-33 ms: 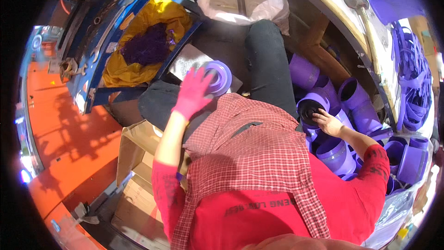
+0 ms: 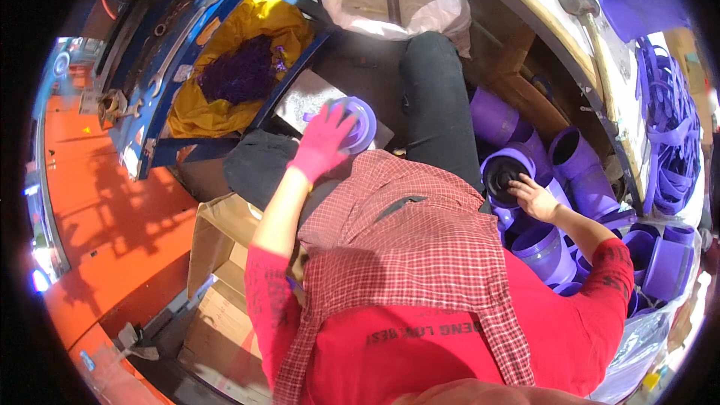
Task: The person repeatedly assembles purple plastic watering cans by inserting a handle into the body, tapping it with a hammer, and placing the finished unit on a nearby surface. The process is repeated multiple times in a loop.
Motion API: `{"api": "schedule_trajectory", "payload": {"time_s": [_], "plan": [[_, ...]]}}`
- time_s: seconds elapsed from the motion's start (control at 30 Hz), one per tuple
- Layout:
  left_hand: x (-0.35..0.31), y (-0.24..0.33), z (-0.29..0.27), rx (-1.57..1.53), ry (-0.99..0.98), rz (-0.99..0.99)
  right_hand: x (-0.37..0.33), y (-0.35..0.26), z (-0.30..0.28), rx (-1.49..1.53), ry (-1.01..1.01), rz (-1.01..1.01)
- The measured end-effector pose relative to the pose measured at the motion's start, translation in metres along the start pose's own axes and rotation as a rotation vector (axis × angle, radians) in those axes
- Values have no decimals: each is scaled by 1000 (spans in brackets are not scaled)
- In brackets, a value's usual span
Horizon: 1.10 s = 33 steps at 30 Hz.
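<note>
A lilac-purple ring-shaped plastic piece stands over a grey metal plate between my legs. My left hand, in a pink glove, grips the piece's left side, its fingers curled over the rim. On the right, my bare right hand has its fingertips on a round black rubber-like piece in the mouth of a purple pipe fitting. The fingers look closed at its edge, and their tips are partly hidden.
Purple pipe fittings pile up at my right. A hammer lies on the ledge above, near hanging purple strips. At left are a yellow bag of purple shavings, a blue frame and a cardboard box.
My left hand has shifted slightly to the right, its fingers further over the purple ring-shaped piece. My right hand stays almost still at the black piece.
</note>
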<state>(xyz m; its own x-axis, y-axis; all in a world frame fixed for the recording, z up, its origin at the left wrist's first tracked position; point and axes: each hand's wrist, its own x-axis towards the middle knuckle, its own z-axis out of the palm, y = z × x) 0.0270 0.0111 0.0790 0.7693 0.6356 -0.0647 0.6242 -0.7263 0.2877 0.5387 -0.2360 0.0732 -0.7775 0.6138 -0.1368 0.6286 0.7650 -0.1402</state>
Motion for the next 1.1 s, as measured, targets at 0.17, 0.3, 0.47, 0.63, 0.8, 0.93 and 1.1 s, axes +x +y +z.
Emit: {"api": "schedule_trajectory", "payload": {"time_s": [0.17,0.3,0.47,0.63,0.8,0.93,1.1], "plan": [[-15,-28,-14,-260,213,-264,36,21,-115,441,245,704],[-91,-22,-44,-1119,651,-615,89,40,-186,714,604,768],[-116,17,-36,-1543,858,-513,197,76,-180,969,1105,348],[-115,28,-36,-1551,964,-446,241,88,-164,1120,1298,29],[-115,25,-36,-1481,901,-444,231,82,-169,1119,1295,-3],[-111,23,-30,-1179,799,-459,222,79,-168,1097,1310,-52],[-100,19,-25,-1477,805,-579,214,75,-162,1114,1326,-94]]}}
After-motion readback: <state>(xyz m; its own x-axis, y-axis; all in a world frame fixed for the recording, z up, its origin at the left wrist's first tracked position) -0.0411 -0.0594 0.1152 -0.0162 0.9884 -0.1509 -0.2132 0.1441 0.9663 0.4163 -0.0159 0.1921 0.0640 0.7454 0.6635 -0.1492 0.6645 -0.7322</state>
